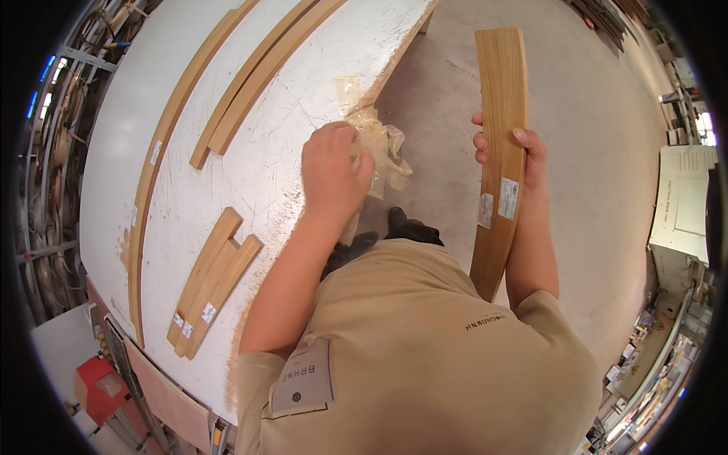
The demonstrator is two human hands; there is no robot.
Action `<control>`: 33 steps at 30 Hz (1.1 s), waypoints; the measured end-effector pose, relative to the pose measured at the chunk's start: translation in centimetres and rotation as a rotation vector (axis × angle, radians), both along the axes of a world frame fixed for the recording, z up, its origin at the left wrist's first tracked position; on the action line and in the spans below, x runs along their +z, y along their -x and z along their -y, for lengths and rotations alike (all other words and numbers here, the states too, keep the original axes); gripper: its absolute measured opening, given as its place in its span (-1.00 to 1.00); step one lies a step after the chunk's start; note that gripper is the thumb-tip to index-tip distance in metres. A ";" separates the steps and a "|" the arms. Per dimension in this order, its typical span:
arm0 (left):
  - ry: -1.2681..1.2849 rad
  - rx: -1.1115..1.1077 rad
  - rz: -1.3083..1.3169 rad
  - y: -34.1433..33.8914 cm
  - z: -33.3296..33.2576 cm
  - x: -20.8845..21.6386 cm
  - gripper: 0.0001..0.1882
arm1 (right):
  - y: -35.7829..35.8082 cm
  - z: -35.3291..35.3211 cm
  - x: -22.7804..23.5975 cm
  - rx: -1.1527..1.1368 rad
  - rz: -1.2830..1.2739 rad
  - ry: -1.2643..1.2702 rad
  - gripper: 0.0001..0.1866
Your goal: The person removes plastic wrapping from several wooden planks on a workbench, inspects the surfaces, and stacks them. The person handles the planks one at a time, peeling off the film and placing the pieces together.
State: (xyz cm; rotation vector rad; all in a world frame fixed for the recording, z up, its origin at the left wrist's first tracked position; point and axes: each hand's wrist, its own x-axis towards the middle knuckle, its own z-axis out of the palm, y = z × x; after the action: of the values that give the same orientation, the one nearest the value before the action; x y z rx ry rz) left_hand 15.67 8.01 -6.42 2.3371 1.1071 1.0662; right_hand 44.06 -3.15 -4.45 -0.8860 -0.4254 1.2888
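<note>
My right hand [534, 158] grips a pair of long wooden slats [502, 98] held side by side, off to the right of the table. Its thumb lies on the right edge and fingertips show round the left edge. Two small white labels [509, 199] are stuck low on the slats. At the table's edge, the curled fingers of my left hand [334, 171] are closed on crumpled, yellowish see-through tape [383, 155]. More of that tape hangs over the edge beside the hand. Part of the grip is hidden behind the back of the hand.
On the scratched white table [280, 144] lie a long curved slat [168, 129], a pair of slats [262, 72] and several short slats [208, 292] with labels. Racks [57, 152] line the far left. A red machine part [101, 387] stands at lower left, a pale cabinet [682, 201] at right.
</note>
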 end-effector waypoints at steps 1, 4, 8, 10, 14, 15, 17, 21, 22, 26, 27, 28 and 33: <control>-0.050 -0.022 -0.078 -0.9 -0.7 -1.2 -0.69 | 0.0 0.1 0.0 -0.011 0.009 0.015 -0.17; -0.141 -0.002 -0.300 -2.9 -1.9 -3.7 -0.56 | 0.3 0.8 0.1 -0.028 0.050 0.025 -0.16; -0.189 0.069 -0.476 -3.9 -3.7 -6.7 -0.48 | 0.2 1.5 -0.3 -0.020 0.098 0.030 -0.15; -0.207 0.123 -0.506 -4.0 -4.5 -8.0 -0.47 | -0.2 1.8 -0.8 -0.007 0.094 0.042 -0.15; -0.126 0.160 -0.525 -4.4 -4.8 -9.3 -0.56 | -0.8 2.5 -1.3 -0.009 0.084 0.066 -0.12; -0.104 0.152 -0.532 -4.3 -4.7 -9.3 -0.53 | -0.9 2.5 -1.3 -0.009 0.066 0.059 -0.11; -0.068 0.134 -0.540 -3.8 -4.6 -8.5 -0.46 | -1.0 2.4 -1.5 -0.013 0.033 0.039 -0.09; 0.145 0.136 -0.505 -1.4 -4.8 -6.3 -0.34 | -1.4 1.3 -1.8 0.051 -0.078 -0.040 -0.14; 0.152 0.133 -0.507 -0.4 -5.0 -6.2 -0.33 | -1.3 0.8 -1.6 0.077 -0.087 -0.060 -0.14; 0.103 0.136 -0.497 2.3 -5.5 -4.8 -0.49 | -1.0 -0.7 -0.6 0.147 -0.097 -0.095 -0.14; 0.096 0.152 -0.494 2.9 -5.3 -4.3 -0.54 | -0.9 -1.0 -0.4 0.158 -0.097 -0.096 -0.13; 0.118 0.173 -0.468 3.5 -5.0 -3.8 -0.57 | -0.8 -1.4 -0.2 0.178 -0.100 -0.101 -0.12; 0.087 0.291 -0.212 6.1 -2.3 -1.9 -0.70 | 0.1 -2.7 0.9 0.290 -0.141 -0.156 -0.08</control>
State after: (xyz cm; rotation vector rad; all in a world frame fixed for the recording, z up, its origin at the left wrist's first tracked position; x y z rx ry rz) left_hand 9.53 10.32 -8.30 2.3089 1.5785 0.8539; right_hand 44.00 -0.47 -3.54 -0.6123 -0.5492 1.5503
